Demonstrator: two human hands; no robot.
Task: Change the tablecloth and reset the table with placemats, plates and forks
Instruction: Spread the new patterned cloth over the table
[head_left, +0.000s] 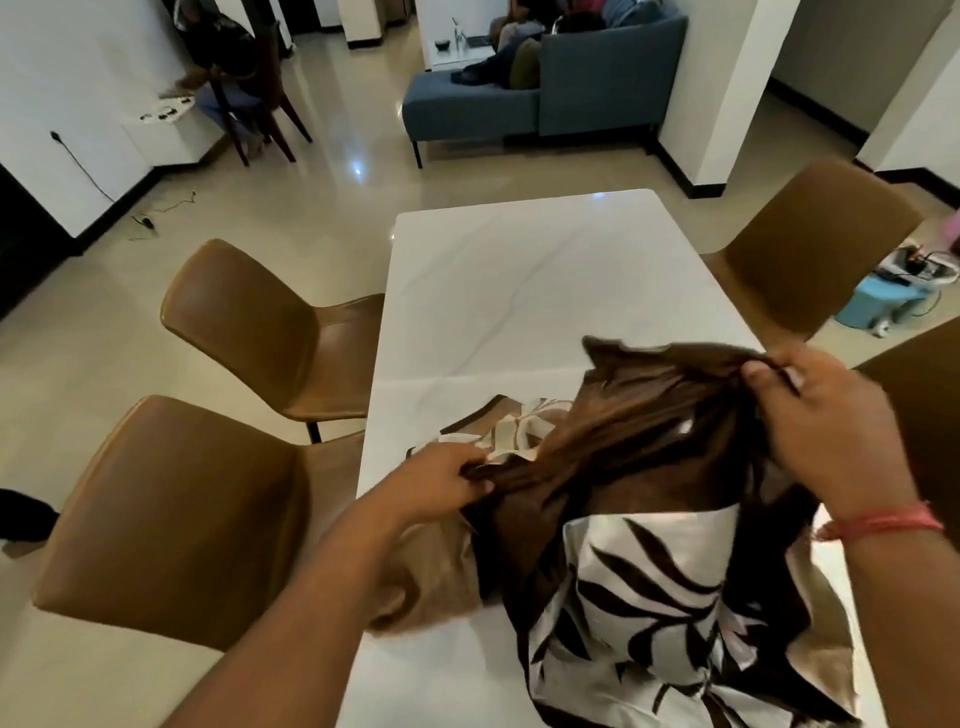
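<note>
Brown-and-white tablecloth (639, 519) sits bunched on your worktop (519, 291); your left hand (441, 475) and right hand (826, 431) pinch its edges, which could slip while spreading.

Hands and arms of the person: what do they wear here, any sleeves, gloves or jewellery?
Both forearms are bare, with no sleeves in view. The left hand has no glove, ring or band visible. The right hand is also ungloved; a thin red-orange thread band circles its wrist.
</note>
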